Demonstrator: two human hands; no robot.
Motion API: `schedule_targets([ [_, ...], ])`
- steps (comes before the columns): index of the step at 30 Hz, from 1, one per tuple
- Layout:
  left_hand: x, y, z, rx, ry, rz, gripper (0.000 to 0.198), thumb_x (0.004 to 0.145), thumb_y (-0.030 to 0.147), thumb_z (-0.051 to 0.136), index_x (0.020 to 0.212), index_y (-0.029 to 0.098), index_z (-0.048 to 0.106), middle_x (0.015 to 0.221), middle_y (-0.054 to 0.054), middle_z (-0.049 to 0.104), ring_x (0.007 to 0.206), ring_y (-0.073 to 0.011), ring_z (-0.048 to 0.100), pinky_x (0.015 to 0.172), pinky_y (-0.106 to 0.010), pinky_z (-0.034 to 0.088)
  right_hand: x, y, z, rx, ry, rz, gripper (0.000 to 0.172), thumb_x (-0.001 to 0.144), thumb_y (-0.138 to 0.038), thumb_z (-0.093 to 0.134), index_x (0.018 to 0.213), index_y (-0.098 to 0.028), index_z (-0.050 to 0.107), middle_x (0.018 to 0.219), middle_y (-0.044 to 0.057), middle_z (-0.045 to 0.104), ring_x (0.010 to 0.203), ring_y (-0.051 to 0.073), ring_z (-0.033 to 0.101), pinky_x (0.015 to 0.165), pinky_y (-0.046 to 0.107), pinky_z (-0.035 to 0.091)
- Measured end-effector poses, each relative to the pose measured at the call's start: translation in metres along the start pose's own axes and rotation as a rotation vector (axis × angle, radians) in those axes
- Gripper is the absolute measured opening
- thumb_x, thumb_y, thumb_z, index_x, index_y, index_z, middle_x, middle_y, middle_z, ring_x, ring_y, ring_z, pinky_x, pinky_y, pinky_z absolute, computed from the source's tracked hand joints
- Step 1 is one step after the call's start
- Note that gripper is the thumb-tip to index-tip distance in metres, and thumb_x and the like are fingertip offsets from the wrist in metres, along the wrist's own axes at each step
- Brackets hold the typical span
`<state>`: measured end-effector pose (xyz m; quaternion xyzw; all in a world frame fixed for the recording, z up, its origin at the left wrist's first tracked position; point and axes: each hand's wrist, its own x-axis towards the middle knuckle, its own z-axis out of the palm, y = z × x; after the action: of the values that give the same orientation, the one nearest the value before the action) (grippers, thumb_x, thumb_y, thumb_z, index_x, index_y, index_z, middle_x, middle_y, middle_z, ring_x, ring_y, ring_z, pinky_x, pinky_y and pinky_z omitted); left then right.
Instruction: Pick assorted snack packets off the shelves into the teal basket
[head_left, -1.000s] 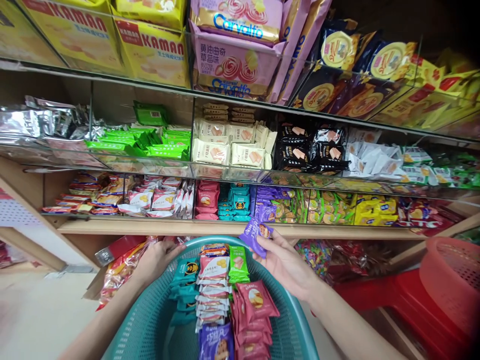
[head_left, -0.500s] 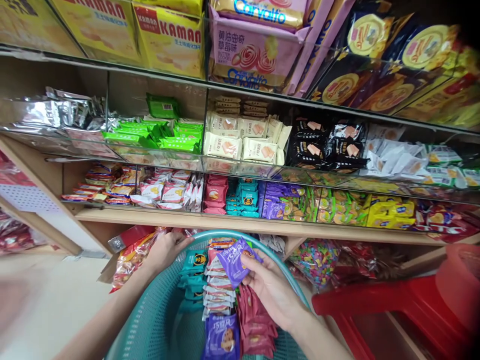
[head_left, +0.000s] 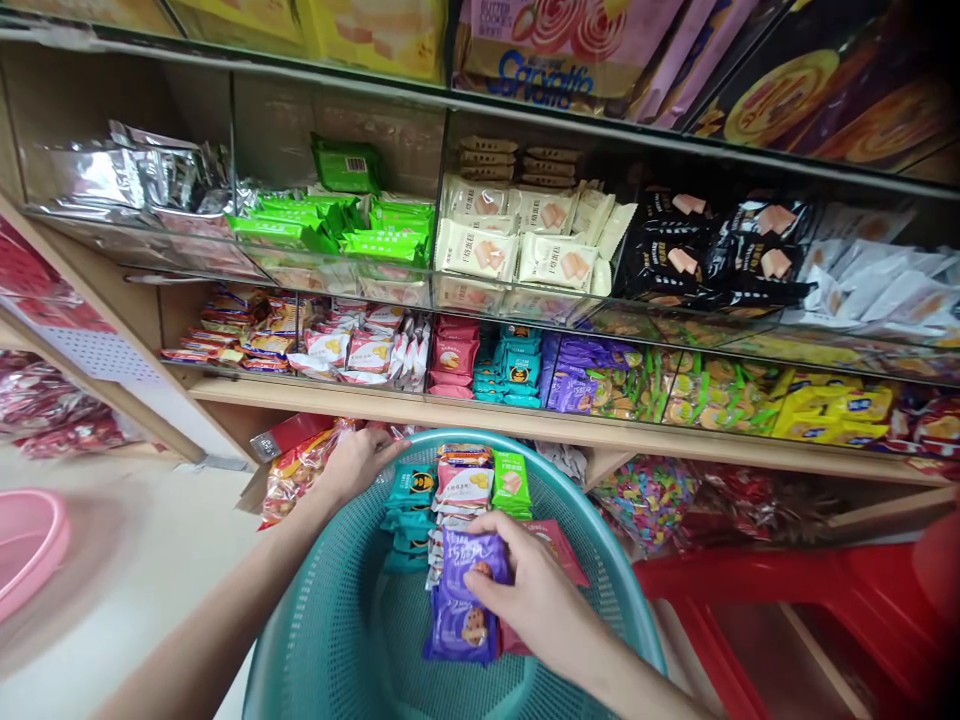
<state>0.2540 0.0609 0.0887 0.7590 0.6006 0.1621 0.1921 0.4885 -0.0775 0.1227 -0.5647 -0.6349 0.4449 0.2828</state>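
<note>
A teal mesh plastic basket (head_left: 322, 610) stands in front of me. My left hand (head_left: 358, 465) is closed on its far left rim. Inside the basket my right hand (head_left: 529, 590) pinches a purple cookie packet (head_left: 459, 562) between thumb and fingers. That packet overlaps another purple packet (head_left: 459, 630) below it. Beside and behind them lie teal packets (head_left: 411, 487), white and pink packets (head_left: 463, 487), a green packet (head_left: 511, 480) and red packets (head_left: 559, 550), partly covered by my right hand.
Shelves with clear dividers hold sorted snack packets, among them purple ones (head_left: 574, 388) and cream ones (head_left: 476, 248). A wooden ledge (head_left: 420, 410) runs behind the basket. To the right is a red plastic stool (head_left: 757, 580); at left, a pink basin (head_left: 30, 540) on the floor.
My right hand has lowered the purple packet towards me, onto the other purple packet in the basket. My left hand stays on the rim. The view has shifted down and closer.
</note>
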Motion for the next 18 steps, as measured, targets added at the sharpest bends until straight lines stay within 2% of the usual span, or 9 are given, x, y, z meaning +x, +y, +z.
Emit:
schedule_targets([
  [4,0.0,0.0,0.0,0.005,0.005,-0.01,0.047,0.083,0.058,0.04,0.058,0.02,0.054,0.052,0.0,0.053,0.052,-0.0134,0.048,0.051,-0.023,0.029,-0.011,0.007,0.022,-0.444,-0.042,-0.185,0.028,0.078,-0.009,0.056,0.101,-0.026,0.055,0.104,0.001,0.063,0.091,0.021,0.062,0.077,0.033,0.049],
  [7,-0.001,0.0,-0.001,0.009,0.012,-0.02,0.048,0.083,0.059,0.04,0.059,0.02,0.055,0.053,0.0,0.055,0.053,-0.0142,0.051,0.051,-0.023,0.029,-0.015,0.017,0.036,-0.631,-0.053,-0.258,0.026,0.079,-0.011,0.059,0.101,-0.025,0.055,0.105,0.001,0.062,0.086,0.021,0.062,0.073,0.032,0.05],
  [11,-0.002,0.0,-0.001,0.01,0.012,-0.012,0.048,0.084,0.058,0.04,0.059,0.02,0.056,0.053,-0.001,0.056,0.054,-0.0144,0.052,0.052,-0.023,0.03,-0.018,0.024,0.046,-0.698,0.004,-0.268,0.027,0.078,-0.014,0.063,0.1,-0.027,0.056,0.101,-0.001,0.063,0.084,0.022,0.061,0.072,0.032,0.049],
  [15,-0.002,-0.001,-0.001,0.007,0.012,0.002,0.048,0.084,0.057,0.039,0.058,0.02,0.055,0.052,0.0,0.055,0.053,-0.0137,0.051,0.052,-0.023,0.03,-0.02,0.027,0.049,-0.704,0.038,-0.31,0.025,0.08,-0.017,0.062,0.103,-0.028,0.057,0.102,0.0,0.063,0.09,0.023,0.059,0.079,0.035,0.047],
  [18,-0.002,-0.001,0.0,0.006,0.016,0.002,0.048,0.084,0.057,0.039,0.057,0.02,0.054,0.052,0.0,0.054,0.053,-0.0135,0.051,0.051,-0.023,0.03,-0.019,0.033,0.05,-0.749,0.126,-0.356,0.022,0.081,-0.02,0.062,0.102,-0.027,0.058,0.102,0.001,0.063,0.093,0.024,0.059,0.085,0.04,0.043],
])
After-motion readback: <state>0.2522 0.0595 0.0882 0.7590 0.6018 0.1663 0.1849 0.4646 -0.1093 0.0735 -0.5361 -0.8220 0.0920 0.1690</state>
